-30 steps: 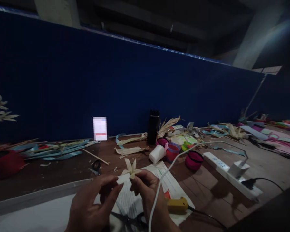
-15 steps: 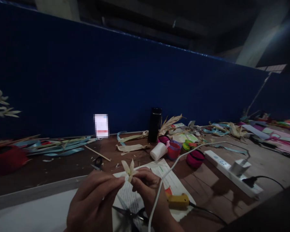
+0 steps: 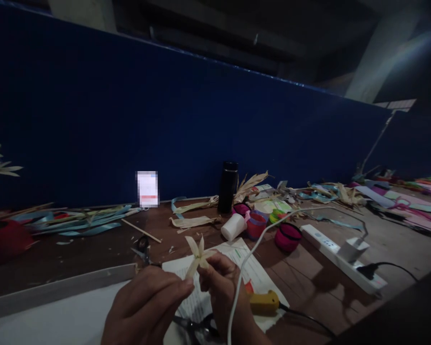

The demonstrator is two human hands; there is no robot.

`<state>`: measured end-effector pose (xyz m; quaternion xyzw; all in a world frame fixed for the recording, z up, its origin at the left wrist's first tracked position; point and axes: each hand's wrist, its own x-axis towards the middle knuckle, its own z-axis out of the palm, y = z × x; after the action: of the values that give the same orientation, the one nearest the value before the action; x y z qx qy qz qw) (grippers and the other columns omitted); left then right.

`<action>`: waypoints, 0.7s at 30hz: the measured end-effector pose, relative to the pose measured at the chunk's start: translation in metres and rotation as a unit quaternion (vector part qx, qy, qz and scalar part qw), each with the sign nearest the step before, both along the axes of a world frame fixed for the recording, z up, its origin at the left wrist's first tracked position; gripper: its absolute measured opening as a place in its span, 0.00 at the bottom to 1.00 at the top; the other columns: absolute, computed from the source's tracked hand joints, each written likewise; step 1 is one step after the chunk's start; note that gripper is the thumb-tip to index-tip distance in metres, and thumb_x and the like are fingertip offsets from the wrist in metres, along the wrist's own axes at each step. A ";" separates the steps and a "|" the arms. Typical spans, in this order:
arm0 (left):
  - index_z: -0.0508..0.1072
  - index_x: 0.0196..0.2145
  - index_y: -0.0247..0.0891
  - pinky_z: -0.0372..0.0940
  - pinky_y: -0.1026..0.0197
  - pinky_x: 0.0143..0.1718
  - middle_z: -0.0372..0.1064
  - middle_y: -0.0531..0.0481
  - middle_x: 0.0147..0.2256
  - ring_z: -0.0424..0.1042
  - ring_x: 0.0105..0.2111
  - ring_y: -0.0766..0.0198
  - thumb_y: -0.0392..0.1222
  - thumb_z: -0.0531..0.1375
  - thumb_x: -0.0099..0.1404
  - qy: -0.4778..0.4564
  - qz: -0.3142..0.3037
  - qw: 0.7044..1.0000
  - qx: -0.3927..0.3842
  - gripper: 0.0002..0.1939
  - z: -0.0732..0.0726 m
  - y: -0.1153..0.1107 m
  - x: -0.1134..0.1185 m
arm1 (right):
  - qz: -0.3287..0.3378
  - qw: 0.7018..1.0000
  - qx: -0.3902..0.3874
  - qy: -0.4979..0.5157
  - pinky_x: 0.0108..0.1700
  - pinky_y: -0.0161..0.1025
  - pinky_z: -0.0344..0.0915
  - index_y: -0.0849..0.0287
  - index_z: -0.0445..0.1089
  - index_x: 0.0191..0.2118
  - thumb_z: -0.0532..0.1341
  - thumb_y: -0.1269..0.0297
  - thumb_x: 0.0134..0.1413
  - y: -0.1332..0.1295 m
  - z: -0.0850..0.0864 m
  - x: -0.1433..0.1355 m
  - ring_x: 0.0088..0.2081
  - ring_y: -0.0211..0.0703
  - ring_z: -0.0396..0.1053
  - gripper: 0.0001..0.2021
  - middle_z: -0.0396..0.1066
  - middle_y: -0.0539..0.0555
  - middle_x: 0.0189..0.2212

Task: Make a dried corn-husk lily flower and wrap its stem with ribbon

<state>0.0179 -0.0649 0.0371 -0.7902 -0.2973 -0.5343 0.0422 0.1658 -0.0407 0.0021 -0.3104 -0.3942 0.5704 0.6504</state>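
A small cream flower (image 3: pixel 198 254) with pointed petals, like dried husk, is held up between my two hands. My right hand (image 3: pixel 224 282) pinches it at its base, fingers closed. My left hand (image 3: pixel 151 306) has thumb and fingers pressed together at the lower left petal. Beneath my hands, a printed sheet of paper (image 3: pixel 244 258) lies on the table, with dark-handled scissors (image 3: pixel 194 324) partly hidden by them. A yellow tool with a black cord, like a glue gun (image 3: pixel 264 303), rests on the sheet beside my right wrist.
A white cable (image 3: pixel 253 254) loops across my right forearm to a power strip (image 3: pixel 341 258). Behind stand a black bottle (image 3: pixel 228 187), a white roll (image 3: pixel 234 227) and a magenta ribbon roll (image 3: pixel 288 237). More scissors (image 3: pixel 142 247) lie near a thin stick (image 3: pixel 141 231). A white tray (image 3: pixel 61 282) is at left.
The flower has turned, spreading its petals more toward me. My left fingers have shifted slightly down onto a lower petal. The view has swung a little.
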 end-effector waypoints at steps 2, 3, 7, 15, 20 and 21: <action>0.74 0.37 0.45 0.66 0.63 0.28 0.73 0.51 0.29 0.71 0.27 0.65 0.34 0.57 0.60 -0.008 0.002 1.000 -0.012 0.10 -0.002 -0.001 0.001 | -0.008 1.000 0.000 -0.002 0.20 0.30 0.51 0.61 0.72 0.23 0.67 0.63 0.39 -0.002 0.003 -0.001 0.17 0.29 0.54 0.07 0.60 0.45 0.17; 0.74 0.37 0.45 0.66 0.63 0.28 0.73 0.51 0.29 0.72 0.27 0.65 0.35 0.57 0.60 -0.005 0.002 1.000 -0.013 0.09 -0.002 -0.002 0.002 | -0.013 1.000 0.003 -0.002 0.20 0.30 0.51 0.61 0.72 0.23 0.67 0.63 0.39 -0.003 0.004 -0.001 0.17 0.28 0.55 0.07 0.60 0.45 0.18; 0.74 0.37 0.46 0.66 0.64 0.27 0.74 0.51 0.29 0.72 0.27 0.64 0.36 0.57 0.60 -0.004 0.008 1.000 -0.012 0.09 -0.004 -0.002 0.003 | -0.031 0.999 0.039 0.004 0.19 0.30 0.53 0.60 0.73 0.23 0.67 0.64 0.40 -0.006 0.006 -0.002 0.19 0.29 0.57 0.05 0.62 0.47 0.23; 0.73 0.33 0.40 0.65 0.67 0.29 0.70 0.52 0.28 0.70 0.28 0.67 0.30 0.61 0.54 0.042 -0.027 0.999 -0.001 0.08 -0.001 0.008 -0.001 | -0.062 0.994 0.065 -0.063 0.19 0.31 0.56 0.58 0.75 0.25 0.66 0.65 0.42 -0.007 0.010 0.000 0.22 0.33 0.60 0.03 0.65 0.50 0.26; 0.69 0.37 0.41 0.66 0.64 0.31 0.65 0.49 0.35 0.67 0.34 0.64 0.31 0.59 0.55 -0.085 -0.037 0.993 -0.072 0.11 -0.007 0.002 0.001 | -0.116 0.976 0.119 -0.142 0.25 0.34 0.61 0.55 0.76 0.27 0.65 0.69 0.44 -0.009 0.010 0.002 0.28 0.38 0.65 0.03 0.68 0.51 0.27; 0.68 0.37 0.41 0.66 0.64 0.29 0.63 0.49 0.35 0.67 0.34 0.64 0.31 0.58 0.55 -0.116 -0.042 0.989 -0.087 0.11 -0.008 0.001 0.002 | -0.124 0.970 0.134 -0.162 0.27 0.35 0.61 0.55 0.76 0.28 0.64 0.70 0.44 -0.010 0.010 0.003 0.28 0.39 0.65 0.04 0.68 0.52 0.27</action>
<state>0.0200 -0.0638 0.0287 -0.7355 -0.3120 -0.5956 -0.0837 0.1685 -0.0502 0.0120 -0.3546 -0.5255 0.3696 0.6793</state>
